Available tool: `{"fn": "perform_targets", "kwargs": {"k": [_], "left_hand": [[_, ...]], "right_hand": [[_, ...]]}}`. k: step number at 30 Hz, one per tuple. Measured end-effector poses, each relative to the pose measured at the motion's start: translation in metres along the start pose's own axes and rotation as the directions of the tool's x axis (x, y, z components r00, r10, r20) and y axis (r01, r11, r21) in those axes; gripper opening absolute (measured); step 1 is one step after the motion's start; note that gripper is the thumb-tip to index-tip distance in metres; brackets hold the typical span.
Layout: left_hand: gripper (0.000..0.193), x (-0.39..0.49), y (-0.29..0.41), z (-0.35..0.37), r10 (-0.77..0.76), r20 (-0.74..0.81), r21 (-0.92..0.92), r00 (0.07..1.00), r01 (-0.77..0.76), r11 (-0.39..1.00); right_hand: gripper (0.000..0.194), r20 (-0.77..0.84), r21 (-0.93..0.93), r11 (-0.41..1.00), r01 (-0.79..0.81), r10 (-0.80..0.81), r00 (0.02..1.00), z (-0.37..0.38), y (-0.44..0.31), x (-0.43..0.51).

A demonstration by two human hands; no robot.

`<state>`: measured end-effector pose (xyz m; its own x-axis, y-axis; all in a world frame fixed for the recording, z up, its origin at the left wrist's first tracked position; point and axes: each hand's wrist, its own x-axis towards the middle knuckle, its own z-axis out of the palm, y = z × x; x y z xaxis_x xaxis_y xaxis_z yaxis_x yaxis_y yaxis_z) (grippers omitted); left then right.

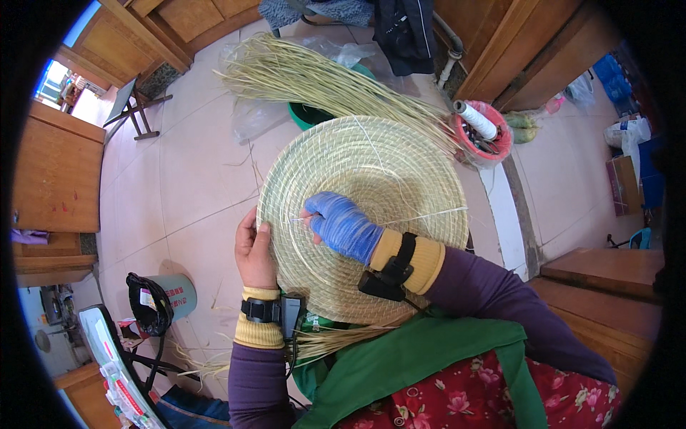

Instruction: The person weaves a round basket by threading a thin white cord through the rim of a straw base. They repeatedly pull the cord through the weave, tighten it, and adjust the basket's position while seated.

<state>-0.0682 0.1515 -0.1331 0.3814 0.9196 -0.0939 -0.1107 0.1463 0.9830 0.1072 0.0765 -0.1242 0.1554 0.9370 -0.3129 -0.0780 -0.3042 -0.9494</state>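
Observation:
A round coiled straw piece point(321, 279), stitched with pale thread in rings, lies across my lap. My left hand point(254, 249) grips its left rim, thumb on top and fingers beneath. My right hand point(343, 225), in a blue knit glove with bare fingertips, is over the left part of the coils. Between its fingers it pinches a thin, pale needle-like tool point(296, 219); the tip's contact with the straw is too small to tell. A loose white thread point(379, 155) runs over the far side of the piece, and another strand reaches its right rim.
Beyond the piece, a long bundle of straw point(321, 75) rests over a green basin point(301, 115). A red bucket point(504, 142) at right holds a white thread spool point(477, 120). At left stand a bin point(179, 295) and a folding stool point(136, 110). More straw point(332, 343) lies near my lap.

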Motion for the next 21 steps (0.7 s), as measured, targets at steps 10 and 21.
{"fn": "perform_targets", "kwargs": {"k": [10,21], "left_hand": [[0.037,0.0004,-0.0017,-0.0002,0.008,-0.004,-0.009,1.000,-0.008,1.000],[0.037,0.0001,-0.0027,-0.0011,-0.013,-0.004,-0.049,1.000,0.013,0.999]], "right_hand": [[0.014,0.030,-0.115,0.993,0.005,-0.002,1.000,-0.0009,0.0026,0.0056],[0.013,0.002,-0.045,0.999,0.023,-0.023,1.000,0.0002,-0.0004,0.0019]]}}
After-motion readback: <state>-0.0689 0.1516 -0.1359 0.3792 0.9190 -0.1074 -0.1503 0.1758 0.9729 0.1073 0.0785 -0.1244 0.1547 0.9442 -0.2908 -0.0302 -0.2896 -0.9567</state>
